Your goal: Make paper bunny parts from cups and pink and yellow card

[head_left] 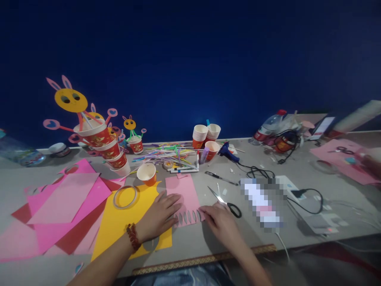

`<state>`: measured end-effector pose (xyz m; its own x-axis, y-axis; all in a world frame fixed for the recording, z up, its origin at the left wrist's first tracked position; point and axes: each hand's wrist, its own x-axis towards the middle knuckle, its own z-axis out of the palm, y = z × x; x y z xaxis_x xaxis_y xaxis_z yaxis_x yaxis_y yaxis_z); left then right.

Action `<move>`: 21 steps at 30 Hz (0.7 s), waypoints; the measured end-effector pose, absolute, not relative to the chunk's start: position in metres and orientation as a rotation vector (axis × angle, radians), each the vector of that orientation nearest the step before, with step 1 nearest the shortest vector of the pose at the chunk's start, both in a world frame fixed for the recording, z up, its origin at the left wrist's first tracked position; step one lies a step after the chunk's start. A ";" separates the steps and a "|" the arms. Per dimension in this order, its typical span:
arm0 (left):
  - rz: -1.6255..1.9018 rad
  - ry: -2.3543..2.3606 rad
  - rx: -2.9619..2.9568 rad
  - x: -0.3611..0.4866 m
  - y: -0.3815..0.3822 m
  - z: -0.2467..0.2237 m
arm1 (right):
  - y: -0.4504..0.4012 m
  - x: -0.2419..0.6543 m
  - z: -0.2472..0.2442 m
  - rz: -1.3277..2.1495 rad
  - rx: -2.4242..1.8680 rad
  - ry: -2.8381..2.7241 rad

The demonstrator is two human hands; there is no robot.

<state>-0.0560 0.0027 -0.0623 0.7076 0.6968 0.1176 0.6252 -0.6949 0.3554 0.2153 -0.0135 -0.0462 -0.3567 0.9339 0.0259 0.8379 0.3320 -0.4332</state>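
Note:
A pink sheet of paper (pixel 182 190) lies in front of me, with a row of leaf-shaped cut-outs near its lower edge. My left hand (pixel 160 214) rests with fingers spread on its left side, partly over a yellow sheet (pixel 119 218). At the lower right edge of the pink paper, my right hand (pixel 220 222) has its fingers drawn together on the corner; the thumb is partly hidden. Just behind the right hand lie scissors (pixel 233 209) with black handles. On the yellow sheet sits a roll of tape (pixel 125 197).
Paper cups (pixel 147 173), straws (pixel 166 153) and markers (pixel 184 171) stand or lie behind. A cup figure (pixel 92 133) rises at left beside stacked coloured paper (pixel 65 198). Rightward are a glue gun (pixel 228 151), a blurred-out phone (pixel 262 202), cables and another person's hand (pixel 372 163).

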 end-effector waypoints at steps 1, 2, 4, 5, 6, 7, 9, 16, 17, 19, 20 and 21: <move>0.345 1.043 2.629 -0.056 0.003 -0.063 | -0.014 0.216 -0.046 0.492 -1.598 -2.354; 0.334 1.044 2.631 -0.056 0.003 -0.063 | -0.015 0.216 -0.046 0.478 -1.600 -2.375; 0.313 1.049 2.629 -0.056 0.003 -0.063 | -0.016 0.217 -0.046 0.463 -1.604 -2.404; 0.308 1.050 2.628 -0.055 0.003 -0.063 | -0.016 0.218 -0.047 0.459 -1.608 -2.408; 0.306 1.049 2.629 -0.055 0.002 -0.064 | -0.017 0.218 -0.048 0.459 -1.610 -2.407; 0.310 1.049 2.630 -0.055 0.002 -0.064 | -0.018 0.219 -0.049 0.459 -1.608 -2.402; 0.321 1.055 2.635 -0.055 0.002 -0.064 | -0.019 0.221 -0.051 0.454 -1.578 -2.398; 0.293 1.011 2.693 -0.049 -0.004 -0.062 | -0.024 0.228 -0.055 0.401 -1.428 -2.479; 0.280 0.978 2.705 -0.047 -0.005 -0.063 | -0.024 0.229 -0.055 0.405 -1.417 -2.481; 0.268 0.930 2.720 -0.044 -0.007 -0.065 | -0.023 0.230 -0.055 0.424 -1.393 -2.467; 0.268 0.923 2.722 -0.042 -0.008 -0.066 | -0.023 0.231 -0.055 0.433 -1.381 -2.454; 0.269 0.924 2.720 -0.041 -0.008 -0.067 | -0.022 0.231 -0.054 0.441 -1.372 -2.438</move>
